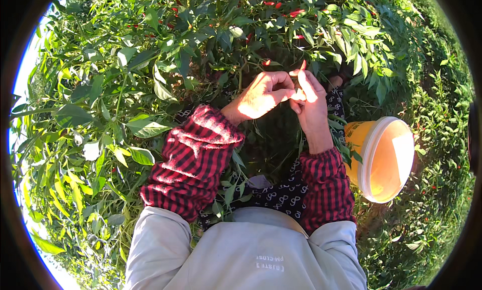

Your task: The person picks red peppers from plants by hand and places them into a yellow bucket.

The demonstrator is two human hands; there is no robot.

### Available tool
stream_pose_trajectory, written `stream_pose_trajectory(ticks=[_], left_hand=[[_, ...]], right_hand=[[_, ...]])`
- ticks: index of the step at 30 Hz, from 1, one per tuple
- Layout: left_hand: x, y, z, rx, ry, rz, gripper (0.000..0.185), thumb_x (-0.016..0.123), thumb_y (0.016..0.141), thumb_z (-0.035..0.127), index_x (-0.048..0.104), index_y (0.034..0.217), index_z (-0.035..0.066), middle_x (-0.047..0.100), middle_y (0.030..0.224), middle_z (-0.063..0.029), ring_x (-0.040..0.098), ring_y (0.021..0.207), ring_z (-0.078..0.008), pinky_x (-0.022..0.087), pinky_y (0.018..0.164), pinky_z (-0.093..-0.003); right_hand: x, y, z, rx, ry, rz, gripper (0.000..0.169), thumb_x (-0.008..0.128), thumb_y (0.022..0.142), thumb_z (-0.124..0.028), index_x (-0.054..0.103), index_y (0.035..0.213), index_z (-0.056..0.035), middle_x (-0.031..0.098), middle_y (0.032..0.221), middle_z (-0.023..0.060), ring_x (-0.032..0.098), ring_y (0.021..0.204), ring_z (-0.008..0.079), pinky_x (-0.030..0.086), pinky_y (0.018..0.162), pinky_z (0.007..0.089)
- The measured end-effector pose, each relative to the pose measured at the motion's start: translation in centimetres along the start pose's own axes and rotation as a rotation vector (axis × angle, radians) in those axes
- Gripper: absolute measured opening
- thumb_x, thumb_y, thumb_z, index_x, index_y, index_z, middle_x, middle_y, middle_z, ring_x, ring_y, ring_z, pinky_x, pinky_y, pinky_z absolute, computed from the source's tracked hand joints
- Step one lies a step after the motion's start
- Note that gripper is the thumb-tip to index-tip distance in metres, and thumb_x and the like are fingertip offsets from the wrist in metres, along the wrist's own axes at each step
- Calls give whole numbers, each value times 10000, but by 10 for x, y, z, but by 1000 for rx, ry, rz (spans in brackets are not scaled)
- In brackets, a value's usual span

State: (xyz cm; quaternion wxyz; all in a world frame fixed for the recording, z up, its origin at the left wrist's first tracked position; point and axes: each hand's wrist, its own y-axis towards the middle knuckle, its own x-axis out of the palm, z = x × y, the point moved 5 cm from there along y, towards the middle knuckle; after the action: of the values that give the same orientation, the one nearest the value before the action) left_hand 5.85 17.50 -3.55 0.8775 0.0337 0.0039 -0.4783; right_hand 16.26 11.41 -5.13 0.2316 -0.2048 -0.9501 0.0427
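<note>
My left hand (262,95) is in front of me with its fingers curled, and its thumb tip meets the fingers of my right hand. Whether anything lies between the left fingertips is hidden. My right hand (311,98) is raised with its fingers bent together. A slim red chili pepper (303,65) sticks up from the top of the right fingers, its lower part hidden by them. Just above the left knuckles, another red chili pepper (266,62) shows among the stems. Both hands are at the near side of a leafy chili plant (226,38).
A yellow plastic bucket (353,134) with a white rim (364,166) leans to my right, its mouth facing outward. Red chilies (296,13) dot the foliage ahead. Tall leafy stems (124,86) crowd my left arm. More plants (440,139) grow beyond the bucket.
</note>
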Motion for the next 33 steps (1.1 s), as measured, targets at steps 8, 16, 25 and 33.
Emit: stream_pose_trajectory(ticks=[8, 16, 25, 33], left_hand=[[-4, 0, 11, 132, -290, 154, 175, 573, 824, -11, 575, 1000, -9, 611, 924, -49, 568, 826, -91, 453, 763, -238], [1, -2, 16, 197, -125, 119, 137, 534, 897, 157, 595, 843, 47, 530, 712, 35, 420, 594, -24, 337, 520, -196], [28, -18, 12, 96, 718, -12, 139, 561, 728, 156, 586, 745, 21, 562, 647, -163, 561, 635, -333, 435, 584, -393], [57, -27, -15, 45, 767, -333, 147, 598, 747, 195, 615, 805, 61, 611, 758, -134, 588, 742, -337, 468, 666, -434]], right_hand=[[17, -11, -6, -21, -12, -8, 280, 476, 930, -247, 605, 1090, -58, 394, 640, -84, 291, 496, -7, 240, 390, 165], [4, -6, -8, -6, 74, -99, 246, 480, 930, -216, 602, 1057, -43, 456, 643, -40, 308, 481, 10, 245, 403, 180], [4, -15, -42, -434, -641, 165, 154, 485, 880, -81, 498, 777, 33, 545, 686, 98, 509, 593, 211, 418, 568, 308], [46, 44, -1, -663, -1239, -245, 226, 478, 896, -143, 585, 1064, -34, 632, 798, 153, 615, 683, 242, 476, 626, 331]])
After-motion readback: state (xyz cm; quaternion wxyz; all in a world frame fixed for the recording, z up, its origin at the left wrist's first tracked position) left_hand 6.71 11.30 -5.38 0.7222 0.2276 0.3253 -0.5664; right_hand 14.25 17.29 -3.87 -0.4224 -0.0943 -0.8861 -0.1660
